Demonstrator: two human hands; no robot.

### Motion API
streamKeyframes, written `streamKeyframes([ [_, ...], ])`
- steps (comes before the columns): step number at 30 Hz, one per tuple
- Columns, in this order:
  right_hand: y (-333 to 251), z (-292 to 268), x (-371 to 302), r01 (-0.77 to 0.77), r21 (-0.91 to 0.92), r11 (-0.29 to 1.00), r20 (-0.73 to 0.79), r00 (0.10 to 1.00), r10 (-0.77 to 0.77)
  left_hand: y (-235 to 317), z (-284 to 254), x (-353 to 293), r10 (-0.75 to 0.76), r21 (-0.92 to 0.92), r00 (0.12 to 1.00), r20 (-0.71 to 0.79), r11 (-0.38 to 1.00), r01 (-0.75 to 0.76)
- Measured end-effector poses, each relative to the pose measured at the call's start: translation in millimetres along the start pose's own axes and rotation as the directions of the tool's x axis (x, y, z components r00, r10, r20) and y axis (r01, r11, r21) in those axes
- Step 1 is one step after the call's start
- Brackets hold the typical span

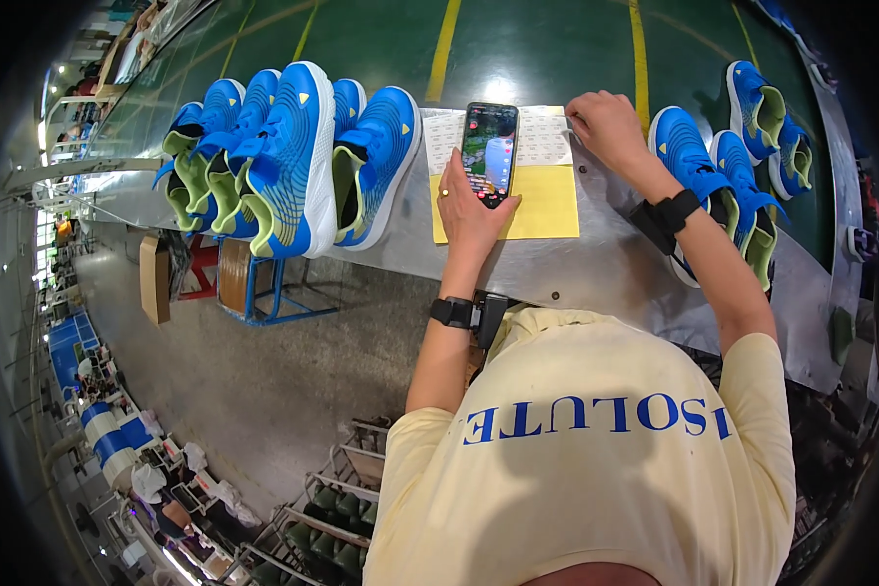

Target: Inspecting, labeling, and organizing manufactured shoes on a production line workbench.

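From my remote seat the biggest thing I see is the green surface (547,49) with its yellow stripes, and along its near side the metal ledge (537,259). Next in size are the blue shoes (298,137) bunched on the left and the smaller group of shoes (679,142) on the right; all sit apart from both hands, so I judge they are set out and no handling of them is under way. Between the groups lies the yellow booklet (552,205), its white printed sheet (542,137) uppermost at the far half. The right hand (610,127) hovers or rests just beyond that sheet's right side, fingers curled; I cannot tell whether anything is pinched in them. The left hand (474,210) has a narrow hold on the lower end of the phone (491,146), fingers along one side, thumb at the bottom corner. That phone is over the booklet's middle, screen lit, so I take waking it as done; whether its use is near finished I cannot judge, and putting it down looks left to do. For edges, the left shoes reach the ledge's near rim, so I would keep leftward moves short. The roomier lane is the bare metal between booklet and right-hand shoes, though the right forearm crosses above those shoes.
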State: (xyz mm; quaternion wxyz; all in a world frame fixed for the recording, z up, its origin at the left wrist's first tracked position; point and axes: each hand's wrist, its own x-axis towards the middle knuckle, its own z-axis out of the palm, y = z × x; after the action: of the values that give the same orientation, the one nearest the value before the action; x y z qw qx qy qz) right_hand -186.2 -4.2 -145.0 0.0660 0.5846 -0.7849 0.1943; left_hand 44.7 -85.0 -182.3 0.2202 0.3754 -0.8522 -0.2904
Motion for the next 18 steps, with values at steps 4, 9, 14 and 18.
streamKeyframes([
  [4,-8,-49,-16,-0.291,0.48,0.828,0.02,0.947,0.321,-2,-2,4,-0.022,-0.034,1.0,0.022,0.999,0.023],
  [9,16,-147,-89,-0.551,0.723,0.416,0.254,0.772,0.583,14,-5,0,0.226,0.24,0.965,-0.135,0.952,-0.189],
  [14,40,-168,-164,-0.749,0.554,0.364,0.392,0.62,0.679,89,27,-12,0.363,-0.252,0.93,-0.058,0.896,-0.366],
  [18,32,-148,-166,-0.746,0.262,0.612,0.414,0.66,0.627,150,55,-8,0.156,-0.388,0.831,0.534,0.918,0.078],
])
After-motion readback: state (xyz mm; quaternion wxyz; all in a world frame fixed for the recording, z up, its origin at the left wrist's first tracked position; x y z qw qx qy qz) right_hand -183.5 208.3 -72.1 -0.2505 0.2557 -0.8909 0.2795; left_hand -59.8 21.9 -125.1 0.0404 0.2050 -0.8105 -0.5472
